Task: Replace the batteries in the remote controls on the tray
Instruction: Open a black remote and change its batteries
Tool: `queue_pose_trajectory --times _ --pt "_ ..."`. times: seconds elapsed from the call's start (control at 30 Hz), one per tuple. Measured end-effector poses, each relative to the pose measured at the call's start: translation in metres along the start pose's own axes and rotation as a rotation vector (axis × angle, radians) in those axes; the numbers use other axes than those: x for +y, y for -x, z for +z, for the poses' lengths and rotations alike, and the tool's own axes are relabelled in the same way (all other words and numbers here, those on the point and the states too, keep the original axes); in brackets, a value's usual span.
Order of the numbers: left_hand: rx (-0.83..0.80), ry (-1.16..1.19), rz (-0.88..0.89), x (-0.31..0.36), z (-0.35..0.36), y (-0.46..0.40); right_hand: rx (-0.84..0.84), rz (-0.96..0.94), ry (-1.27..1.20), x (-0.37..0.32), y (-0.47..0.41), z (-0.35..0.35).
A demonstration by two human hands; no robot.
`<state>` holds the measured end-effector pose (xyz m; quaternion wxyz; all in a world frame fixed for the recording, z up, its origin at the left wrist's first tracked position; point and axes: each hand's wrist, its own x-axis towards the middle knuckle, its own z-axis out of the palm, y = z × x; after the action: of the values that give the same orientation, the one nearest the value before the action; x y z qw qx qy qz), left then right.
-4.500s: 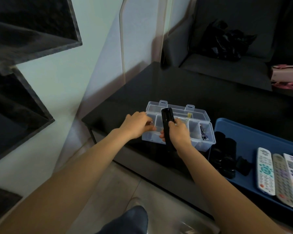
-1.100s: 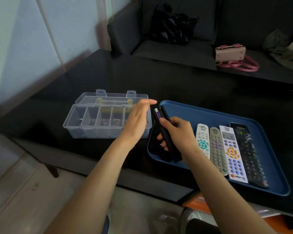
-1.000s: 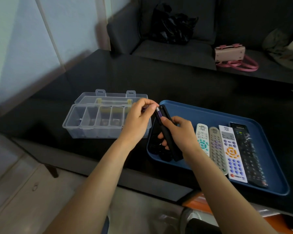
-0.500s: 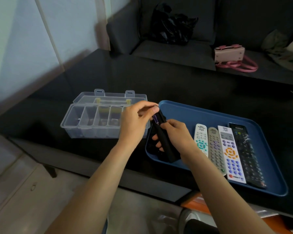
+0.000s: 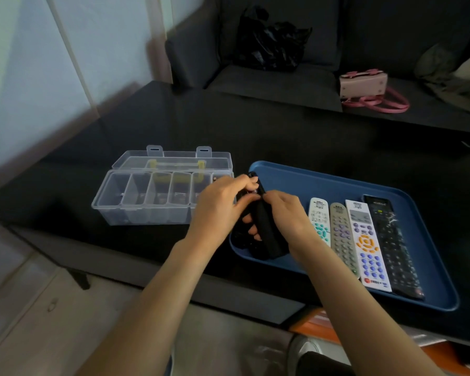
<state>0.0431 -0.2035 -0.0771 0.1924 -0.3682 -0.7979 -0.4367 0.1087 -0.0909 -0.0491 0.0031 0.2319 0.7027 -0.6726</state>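
Right hand point(image 5: 284, 216) wrapped around slim black plastic remote control point(image 5: 266, 234), tilted toward eleven o'clock above left end of blue plastic tray point(image 5: 434, 267). Left hand point(image 5: 219, 210), fingers curled, pinching at remote's upper end. Hands close together, touching there. Clear compartmented plastic box point(image 5: 147, 196) at nine o'clock.

The far half of the counter point(image 5: 255, 131) is bare, so hands could pass there. Near the front edge, the clear box point(image 5: 158, 196) stands on the left with its lid tipped back, and the blue tray point(image 5: 323, 183) sits on the right. Only a thin gap lies between them, and both hands point(image 5: 220, 210) fill it. Four remotes point(image 5: 364, 240) lie side by side across the tray's right part. The tray's far part is bare. The front left corner is open.
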Motion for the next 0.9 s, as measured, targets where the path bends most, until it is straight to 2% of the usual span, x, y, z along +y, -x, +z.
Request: queue_pose_trajectory --times 0.1,0.4,0.53,0.67,0.9 --pt "0.035 -0.032 0.020 -0.004 0.003 0.000 -0.005 0.005 -0.025 -0.001 0.001 -0.003" --pt "0.030 0.079 -0.069 -0.006 0.008 -0.002 -0.005 -0.038 -0.045 0.001 0.004 0.000" --pt "-0.014 0.166 -0.170 -0.002 0.004 -0.006 -0.001 -0.078 -0.037 0.000 0.005 0.002" --pt "-0.043 0.400 -0.326 0.001 0.002 -0.006 0.044 -0.101 0.011 0.000 0.005 0.004" --pt "-0.069 0.634 -0.549 0.011 0.006 -0.008 0.062 -0.149 0.056 0.002 0.009 0.000"
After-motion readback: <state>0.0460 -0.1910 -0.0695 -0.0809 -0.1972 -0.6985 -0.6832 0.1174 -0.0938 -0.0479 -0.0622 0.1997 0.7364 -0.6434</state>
